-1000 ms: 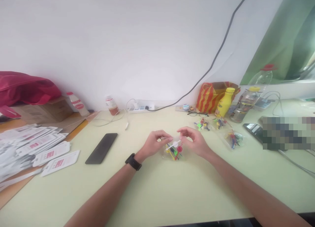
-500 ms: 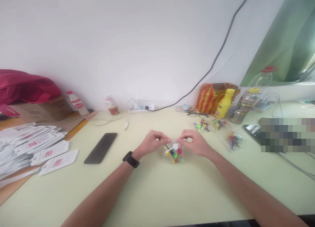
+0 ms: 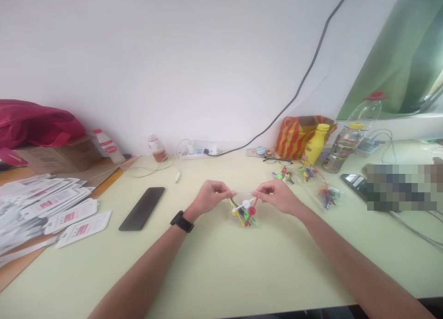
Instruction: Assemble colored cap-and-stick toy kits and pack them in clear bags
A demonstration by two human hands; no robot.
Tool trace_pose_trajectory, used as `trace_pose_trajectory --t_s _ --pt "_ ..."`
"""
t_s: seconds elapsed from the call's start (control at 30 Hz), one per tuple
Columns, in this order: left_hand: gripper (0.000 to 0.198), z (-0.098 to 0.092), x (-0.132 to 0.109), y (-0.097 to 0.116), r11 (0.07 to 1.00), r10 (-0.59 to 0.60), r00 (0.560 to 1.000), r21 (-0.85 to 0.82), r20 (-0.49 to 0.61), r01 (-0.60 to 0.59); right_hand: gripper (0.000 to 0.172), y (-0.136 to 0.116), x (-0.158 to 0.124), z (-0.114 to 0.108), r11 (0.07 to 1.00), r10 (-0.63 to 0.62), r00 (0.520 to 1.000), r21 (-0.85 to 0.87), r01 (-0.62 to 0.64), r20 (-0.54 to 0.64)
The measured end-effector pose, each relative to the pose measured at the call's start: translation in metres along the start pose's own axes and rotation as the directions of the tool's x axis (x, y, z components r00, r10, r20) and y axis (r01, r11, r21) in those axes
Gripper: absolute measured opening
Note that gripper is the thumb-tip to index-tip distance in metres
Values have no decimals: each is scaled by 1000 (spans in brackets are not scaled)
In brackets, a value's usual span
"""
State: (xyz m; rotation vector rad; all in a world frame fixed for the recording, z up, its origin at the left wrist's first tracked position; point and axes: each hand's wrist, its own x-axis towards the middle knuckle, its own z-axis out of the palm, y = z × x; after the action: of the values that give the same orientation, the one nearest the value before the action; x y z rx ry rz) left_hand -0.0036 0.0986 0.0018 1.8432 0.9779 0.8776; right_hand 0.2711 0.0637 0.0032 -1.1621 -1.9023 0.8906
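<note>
A small clear plastic bag [image 3: 245, 212] hangs between my hands over the middle of the table. Inside it are several thin plastic pieces in white, red, yellow, green and dark blue, some with round discs. My left hand [image 3: 212, 195] pinches the bag's upper left corner between thumb and fingers. On the opposite side, my right hand [image 3: 276, 195] pinches the upper right corner. The top edge of the bag is stretched between the two pinches; I cannot tell whether it is sealed.
Similar bags of coloured pieces [image 3: 327, 197] lie right of my right hand. A black phone [image 3: 142, 209] is at left, beside several white badge cards [image 3: 83, 229]. Behind stand a power strip [image 3: 199, 150], glasses [image 3: 278, 160], a yellow bottle [image 3: 316, 144] and a striped bag [image 3: 292, 137].
My hands have moved apart, the left one to the left and the right one slightly right. The bag's top edge now spans a wider gap between them.
</note>
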Motion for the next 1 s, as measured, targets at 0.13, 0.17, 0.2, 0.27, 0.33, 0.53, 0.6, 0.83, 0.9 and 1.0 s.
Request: trace_pose_trajectory --t_s 0.13,0.17,0.2,0.27,0.33,0.53,0.6,0.83,0.9,1.0 --pt "34 0 0 -2 993 -19 997 -119 80 29 37 0 -2 0 1000 -20 999 20 19 41" --pt "34 0 -1 -2 989 -22 995 -142 99 36 36 -1 -2 0 999 -38 998 9 38 42" --pt "34 0 -1 -3 987 -25 993 -156 116 44 35 -1 -3 0 998 -60 998 -13 60 35" --pt "35 0 -3 -5 986 -40 990 -153 138 62 33 -1 -5 1 991 -106 994 -83 107 19" --pt "36 0 -4 -9 989 -63 988 -123 142 80 33 -3 -7 2 978 -137 990 -157 139 26" --pt "37 1 -5 -17 996 -65 985 -56 160 75 33 -15 -19 2 946 -115 986 -288 146 121" --pt "38 1 -5 -18 996 -64 984 -44 168 72 33 -19 -28 -5 943 -101 989 -305 130 110" --pt "43 2 -3 -15 991 -107 992 -75 69 112 35 -17 -89 -58 815 -215 968 -569 105 -128" --pt "43 3 -1 -7 990 -102 994 -90 34 105 30 -13 -106 -68 724 -336 925 -677 134 -175" --pt "42 8 -3 28 985 -49 999 -164 16 51 26 0 -119 -66 566 -443 890 -804 182 -111"
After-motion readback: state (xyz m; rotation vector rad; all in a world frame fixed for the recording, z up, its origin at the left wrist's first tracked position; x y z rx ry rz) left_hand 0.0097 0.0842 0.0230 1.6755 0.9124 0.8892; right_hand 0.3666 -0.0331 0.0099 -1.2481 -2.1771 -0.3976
